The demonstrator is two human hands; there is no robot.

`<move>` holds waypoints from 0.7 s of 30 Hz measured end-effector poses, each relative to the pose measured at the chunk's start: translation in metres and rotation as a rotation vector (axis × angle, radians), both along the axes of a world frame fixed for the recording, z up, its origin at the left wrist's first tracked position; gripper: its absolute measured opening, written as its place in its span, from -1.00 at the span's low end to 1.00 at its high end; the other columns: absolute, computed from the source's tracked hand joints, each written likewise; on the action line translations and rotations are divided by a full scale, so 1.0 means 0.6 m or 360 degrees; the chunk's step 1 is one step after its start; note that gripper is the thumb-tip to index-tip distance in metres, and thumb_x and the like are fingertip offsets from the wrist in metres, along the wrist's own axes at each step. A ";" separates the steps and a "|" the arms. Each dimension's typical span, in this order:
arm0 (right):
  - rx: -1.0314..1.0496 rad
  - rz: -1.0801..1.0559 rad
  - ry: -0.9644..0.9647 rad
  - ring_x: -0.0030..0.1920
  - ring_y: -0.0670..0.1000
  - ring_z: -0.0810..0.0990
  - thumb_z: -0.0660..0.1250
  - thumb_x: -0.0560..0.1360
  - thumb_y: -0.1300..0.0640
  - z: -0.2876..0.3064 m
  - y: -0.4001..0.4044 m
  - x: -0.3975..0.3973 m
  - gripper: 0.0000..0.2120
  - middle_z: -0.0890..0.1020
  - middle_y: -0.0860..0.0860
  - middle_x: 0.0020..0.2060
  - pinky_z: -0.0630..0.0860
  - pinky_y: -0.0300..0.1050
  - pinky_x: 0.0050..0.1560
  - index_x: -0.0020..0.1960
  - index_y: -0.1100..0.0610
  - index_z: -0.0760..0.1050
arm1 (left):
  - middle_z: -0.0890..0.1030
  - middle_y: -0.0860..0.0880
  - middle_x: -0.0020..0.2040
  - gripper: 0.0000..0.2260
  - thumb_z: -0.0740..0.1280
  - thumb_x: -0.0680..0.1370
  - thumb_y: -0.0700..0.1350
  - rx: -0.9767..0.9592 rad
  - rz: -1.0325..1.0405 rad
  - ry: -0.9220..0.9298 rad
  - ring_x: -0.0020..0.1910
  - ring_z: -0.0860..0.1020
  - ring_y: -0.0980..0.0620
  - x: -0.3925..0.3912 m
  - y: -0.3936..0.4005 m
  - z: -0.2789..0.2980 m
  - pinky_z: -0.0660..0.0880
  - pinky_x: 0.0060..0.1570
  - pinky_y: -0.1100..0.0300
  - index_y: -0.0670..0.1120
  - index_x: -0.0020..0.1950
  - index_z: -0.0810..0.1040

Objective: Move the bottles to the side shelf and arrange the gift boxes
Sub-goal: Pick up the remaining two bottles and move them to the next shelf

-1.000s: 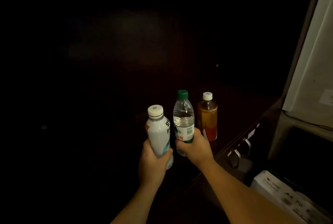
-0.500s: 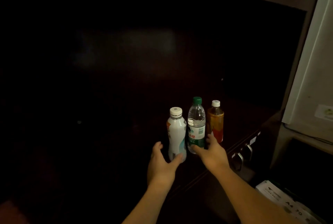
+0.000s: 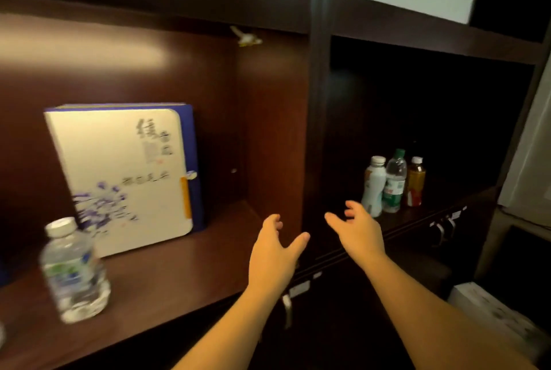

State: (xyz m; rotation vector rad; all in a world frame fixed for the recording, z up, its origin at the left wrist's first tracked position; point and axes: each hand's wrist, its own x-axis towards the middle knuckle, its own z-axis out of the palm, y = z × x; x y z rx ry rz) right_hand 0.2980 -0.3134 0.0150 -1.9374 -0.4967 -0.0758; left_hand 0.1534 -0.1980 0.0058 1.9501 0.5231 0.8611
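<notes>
- Both hands were seen empty: left hand (image 3: 272, 253) and right hand (image 3: 359, 235), fingers spread.
- One water bottle (image 3: 74, 272) was left on the middle shelf (image 3: 179, 274); light, slippery, best gripped mid-body.
- Three bottles (image 3: 392, 183) were stood rightward.

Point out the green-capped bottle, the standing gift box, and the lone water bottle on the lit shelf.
green-capped bottle (image 3: 394, 185): head view, on its label, mid-body.
standing gift box (image 3: 125, 179): head view, on its white front face.
lone water bottle (image 3: 74, 274): head view, on its clear body, blurred.
</notes>
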 end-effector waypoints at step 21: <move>-0.0157 0.1101 0.0095 0.28 0.06 0.49 0.45 0.34 -0.23 -0.036 0.502 -0.440 -0.15 0.47 0.04 0.36 0.48 0.08 0.20 0.51 0.02 0.22 | 0.38 -0.04 0.42 -0.28 0.43 0.40 0.14 -0.0141 0.1490 0.0060 0.35 0.38 -0.06 -0.584 0.385 -0.014 0.37 0.15 0.00 -0.04 0.46 0.21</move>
